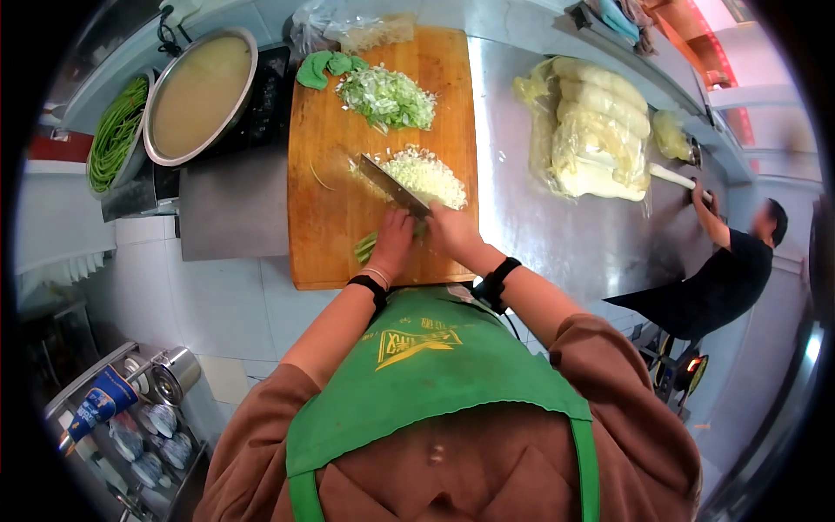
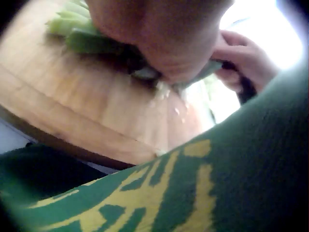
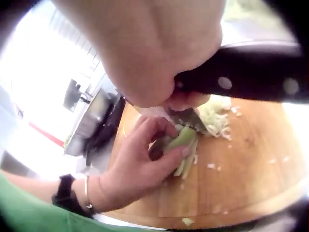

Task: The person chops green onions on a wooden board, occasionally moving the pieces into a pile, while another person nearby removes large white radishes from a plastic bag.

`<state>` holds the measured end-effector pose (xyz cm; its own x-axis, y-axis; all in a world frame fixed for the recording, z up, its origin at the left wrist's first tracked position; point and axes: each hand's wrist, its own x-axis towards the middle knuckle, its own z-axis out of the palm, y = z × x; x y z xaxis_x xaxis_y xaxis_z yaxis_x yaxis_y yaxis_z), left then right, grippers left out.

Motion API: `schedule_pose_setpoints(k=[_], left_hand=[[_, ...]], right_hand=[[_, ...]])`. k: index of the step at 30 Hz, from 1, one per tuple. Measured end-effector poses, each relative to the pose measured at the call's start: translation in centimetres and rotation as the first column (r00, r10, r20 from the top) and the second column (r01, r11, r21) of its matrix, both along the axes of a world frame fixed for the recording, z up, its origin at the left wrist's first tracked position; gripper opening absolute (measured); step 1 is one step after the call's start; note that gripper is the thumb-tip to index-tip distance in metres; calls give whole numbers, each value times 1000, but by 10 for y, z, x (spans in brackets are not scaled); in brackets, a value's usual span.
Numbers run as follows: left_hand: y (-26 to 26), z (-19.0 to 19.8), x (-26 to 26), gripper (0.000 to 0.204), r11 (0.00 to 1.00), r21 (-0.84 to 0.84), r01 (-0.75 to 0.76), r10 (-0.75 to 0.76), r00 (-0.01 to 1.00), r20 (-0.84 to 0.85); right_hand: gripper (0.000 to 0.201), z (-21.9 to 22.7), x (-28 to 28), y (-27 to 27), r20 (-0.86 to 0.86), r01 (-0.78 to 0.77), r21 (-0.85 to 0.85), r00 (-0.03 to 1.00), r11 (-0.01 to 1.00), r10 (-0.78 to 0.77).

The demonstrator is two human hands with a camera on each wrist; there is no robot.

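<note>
Here, green stalks (image 1: 367, 246) lie on cutting board (image 1: 330, 209), long axis running leftward from L hand (image 1: 393, 244), which pins them w/ curled fingers; R hand (image 1: 452, 230) grips knife (image 1: 393, 187) just beside.

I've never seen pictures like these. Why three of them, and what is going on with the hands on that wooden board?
No machine here: a person wears three cameras. The wide picture comes from the head, the two close ones from each wrist. The right hand grips a knife by its black handle. The left hand pinches green stalks down on the cutting board. Two chopped piles lie farther up the board, and a big pan stands beside it.
</note>
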<state>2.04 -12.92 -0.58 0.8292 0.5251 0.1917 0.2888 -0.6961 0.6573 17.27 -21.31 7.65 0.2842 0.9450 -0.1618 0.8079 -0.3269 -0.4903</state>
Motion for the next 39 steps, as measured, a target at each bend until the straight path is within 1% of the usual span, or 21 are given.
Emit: schedule_pose_setpoints(k=[2, 5, 6, 8, 10, 11, 12, 14, 15, 17, 20, 21, 23, 24, 27, 29, 30, 32, 35, 37, 39], left_hand=[[4, 3, 6, 40, 1000, -5, -2, 2, 1000, 21], [-2, 2, 0, 39, 1000, -12, -7, 7, 1000, 13], [-2, -1, -1, 39, 1000, -27, -7, 7, 1000, 14], [-3, -6, 1, 38, 999, -36, -5, 5, 1000, 18], [1, -8, 1, 37, 999, 39, -14, 12, 998, 54], [-3, -9, -3, 37, 999, 37, -5, 3, 999, 49], [-2, -8, -2, 37, 1000, 22, 5, -6, 999, 46], [1, -7, 0, 37, 1000, 6, 1, -1, 999, 44], [-1, -6, -1, 38, 1000, -5, 1, 0, 999, 41], [-4, -5, -3, 38, 1000, -19, 2, -1, 999, 37], [6, 1, 1, 38, 1000, -27, 0, 0, 1000, 4], [4, 4, -2, 38, 1000, -20, 11, -10, 999, 37], [1, 12, -4, 38, 1000, -10, 24, -24, 997, 74], [-1, 12, -6, 37, 1000, -14, 4, -3, 999, 40], [-2, 9, -7, 36, 1000, -17, -7, 7, 1000, 11], [-4, 8, -6, 36, 1000, -23, 8, -7, 1000, 18], [-4, 8, -5, 35, 1000, -29, 1, -1, 1000, 11], [-4, 7, -5, 34, 999, -35, -6, 6, 1000, 3], [-1, 5, -6, 34, 1000, -3, -4, 4, 1000, -26], [-2, 9, -3, 33, 1000, -8, -5, 5, 1000, 18], [-2, 10, -5, 34, 1000, -25, -12, 12, 1000, 9]], right_hand=[[15, 8, 11, -2, -85, 1, -13, 996, 1000, -2], [15, 17, 7, -13, -58, -21, -81, 998, 996, 17], [15, 10, 4, -13, -59, -21, -86, 998, 996, 16], [16, -8, -2, -6, -52, 31, -34, 998, 999, -33], [15, -7, 5, 6, -70, 17, 21, 997, 1000, -16], [14, -5, 5, 4, -93, 16, 59, 996, 998, -11], [14, 1, 8, 1, -89, 21, 60, 996, 998, -16], [14, 12, 11, -4, -53, -5, -69, 999, 998, 1], [14, 6, 8, -9, -55, -6, -77, 998, 997, 2], [18, -8, 0, -15, -66, 20, 10, 998, 1000, -20], [18, -8, -3, 8, -82, 60, -16, 995, 998, -61], [18, -10, -3, 9, -91, 65, -13, 994, 998, -66], [16, -12, 4, 6, -99, 50, 64, 994, 997, -44], [16, -6, 6, 5, -98, 50, 67, 994, 996, -44], [16, 10, 5, -3, -79, 11, 41, 997, 999, -8], [15, 19, 4, -11, 2, -73, -61, 997, 995, 73], [15, 12, 1, -13, 1, -73, -64, 997, 995, 73], [13, -8, -6, -17, 16, -43, 3, 999, 999, 43], [14, -9, -1, 6, -61, 14, -5, 998, 1000, -14], [14, -2, 1, 1, -70, 24, 1, 997, 1000, -24], [14, 3, 3, -6, -78, 14, 4, 997, 1000, -13]])
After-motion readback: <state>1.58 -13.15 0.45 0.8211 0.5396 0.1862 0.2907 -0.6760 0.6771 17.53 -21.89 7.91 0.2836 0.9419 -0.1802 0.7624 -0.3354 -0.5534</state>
